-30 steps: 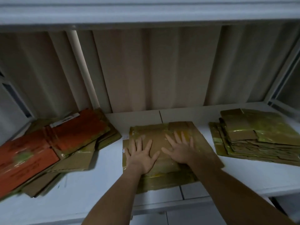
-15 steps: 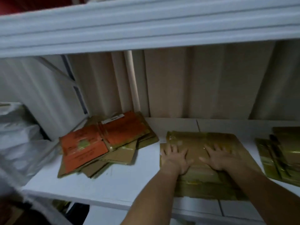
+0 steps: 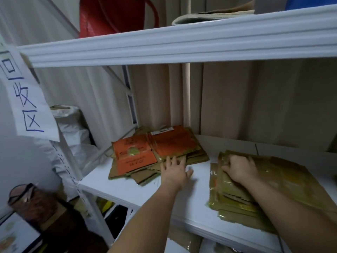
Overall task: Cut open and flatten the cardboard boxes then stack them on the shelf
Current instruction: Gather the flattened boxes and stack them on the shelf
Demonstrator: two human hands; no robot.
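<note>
On the white shelf (image 3: 138, 187) lie two piles of flattened cardboard. The orange-printed stack (image 3: 155, 152) sits toward 10 o'clock of the board, a white label on its top sheet near the back edge, brown sheets fanning out beneath it. The tape-covered stack (image 3: 284, 190) lies at 3 o'clock, yellowish and glossy, its front corner reaching the shelf's front edge.

The left hand (image 3: 176, 172) reaches in from 6 o'clock with its fingers (image 3: 168, 160) spread and straight; the tips touch the near right edge of the orange-printed stack, the palm over bare shelf. It grasps nothing.

The right hand (image 3: 238, 168) rests on the back left corner of the tape-covered stack, its fingers (image 3: 232, 158) bent down over the top sheets at that corner; whether they pinch the sheets or only press on them I cannot tell, as the tips are blurred.

Between the two stacks, at 12 o'clock of the left hand, the shelf is white. Beige panels (image 3: 255, 106) stand behind it. On the upper shelf (image 3: 182, 44) are a red bag (image 3: 109, 17) at 11 o'clock and folded material (image 3: 213, 15) at 1 o'clock. A paper sign (image 3: 23, 99) with blue handwriting hangs at 9 o'clock.
</note>
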